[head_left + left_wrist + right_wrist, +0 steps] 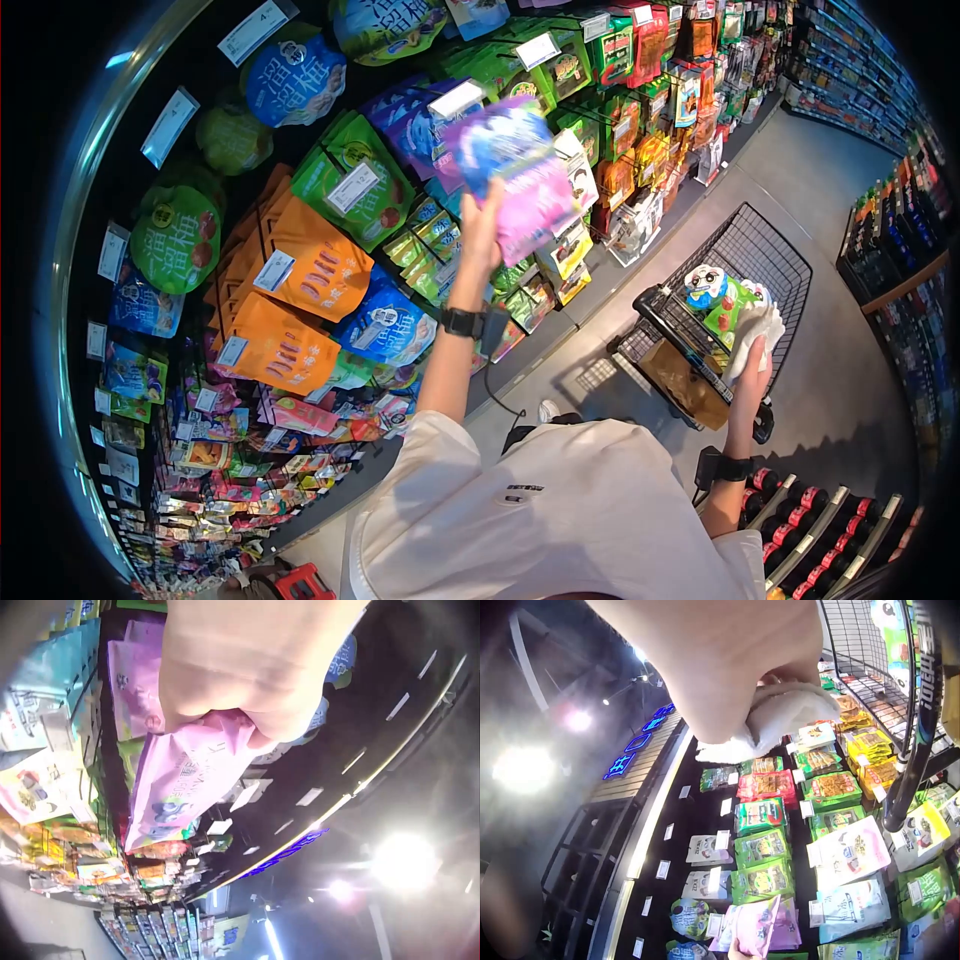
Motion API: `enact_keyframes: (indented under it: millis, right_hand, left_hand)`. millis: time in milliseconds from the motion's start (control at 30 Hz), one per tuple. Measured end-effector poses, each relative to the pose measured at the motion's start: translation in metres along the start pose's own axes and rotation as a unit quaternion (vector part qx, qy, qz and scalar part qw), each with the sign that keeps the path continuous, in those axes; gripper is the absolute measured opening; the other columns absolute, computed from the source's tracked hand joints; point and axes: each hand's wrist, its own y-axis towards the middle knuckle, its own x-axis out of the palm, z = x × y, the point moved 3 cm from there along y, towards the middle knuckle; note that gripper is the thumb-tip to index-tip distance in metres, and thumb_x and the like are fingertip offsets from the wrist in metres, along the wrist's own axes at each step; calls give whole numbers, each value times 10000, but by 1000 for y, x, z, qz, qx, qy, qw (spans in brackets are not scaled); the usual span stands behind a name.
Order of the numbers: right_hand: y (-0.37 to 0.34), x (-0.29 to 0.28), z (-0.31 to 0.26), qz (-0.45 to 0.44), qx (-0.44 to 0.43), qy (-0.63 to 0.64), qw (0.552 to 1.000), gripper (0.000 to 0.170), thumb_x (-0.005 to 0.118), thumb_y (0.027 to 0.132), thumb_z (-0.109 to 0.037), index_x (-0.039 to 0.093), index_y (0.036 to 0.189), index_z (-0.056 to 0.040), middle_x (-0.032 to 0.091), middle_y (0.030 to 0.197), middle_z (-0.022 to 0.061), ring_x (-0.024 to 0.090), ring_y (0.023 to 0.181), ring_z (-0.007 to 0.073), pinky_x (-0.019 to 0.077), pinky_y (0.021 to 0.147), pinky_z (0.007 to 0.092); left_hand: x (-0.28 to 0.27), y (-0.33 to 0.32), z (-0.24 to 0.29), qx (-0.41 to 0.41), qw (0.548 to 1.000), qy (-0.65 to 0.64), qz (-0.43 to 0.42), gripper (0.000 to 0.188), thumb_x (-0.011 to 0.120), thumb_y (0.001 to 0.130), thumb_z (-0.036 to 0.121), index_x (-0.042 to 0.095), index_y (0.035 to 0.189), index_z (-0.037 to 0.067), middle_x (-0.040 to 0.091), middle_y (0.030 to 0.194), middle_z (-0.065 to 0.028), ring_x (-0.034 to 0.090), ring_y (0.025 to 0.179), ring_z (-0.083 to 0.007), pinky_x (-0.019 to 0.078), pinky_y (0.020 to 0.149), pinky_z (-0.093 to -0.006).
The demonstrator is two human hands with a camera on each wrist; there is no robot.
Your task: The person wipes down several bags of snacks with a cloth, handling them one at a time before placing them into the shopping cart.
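My left hand (482,225) grips a pink and purple snack bag (535,205) in front of the hanging display. In the left wrist view its fingers curl over the top edge of this bag (187,776), and similar pink bags (135,686) hang behind. On the other side, my right hand (755,365) holds a soft white cloth-like thing (758,325) beside the black wire shopping cart (785,265). The right wrist view shows that white thing (787,716) bunched under the fingers. A green snack bag (722,318) with a blue and white cartoon face lies in the cart.
Hooks along the left carry orange bags (315,260), blue bags (295,80) and green bags (178,235), with price tags (272,270) in front. Brown cardboard (685,380) sits on the cart's lower level. Racks of bottles (815,520) stand at the lower right.
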Motion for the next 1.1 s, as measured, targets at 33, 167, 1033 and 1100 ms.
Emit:
enact_keyframes:
  millis: [33,167,1033,1100]
  right_hand:
    - [3,1,0,-6,-20,-3,1000,494,487,1061,-391,535,1320,26,612,1200,71,558,1066,125,429,929,270]
    - [-17,44,-36,73,-102,4,992,522,438,1078,-371,423,1411,32,545,1301,98,532,1144,177,417,996,319]
    - [-34,103,-87,-88,-380,-271,880,457,426,977,-141,508,1386,46,386,1534,209,253,1472,436,211,1186,513]
    - [-33,102,-85,-70,-399,-287,868,463,420,967,-117,499,1393,48,397,1524,223,263,1465,448,214,1185,517]
  left_hand:
    - [5,-13,-15,-27,998,55,10,336,660,981,286,534,1179,46,588,1077,-27,575,962,-120,506,839,-288]
    - [79,-85,-26,88,924,288,-237,637,633,987,326,396,1492,17,577,1334,-128,560,1169,-186,465,982,-313]
    - [168,-185,-87,66,816,204,-537,505,627,896,106,483,1372,18,591,1293,-137,563,1160,-245,425,1037,-365]
    - [172,-187,-78,-24,836,152,-526,492,612,905,111,487,1372,24,598,1287,-140,568,1158,-250,431,1031,-358]
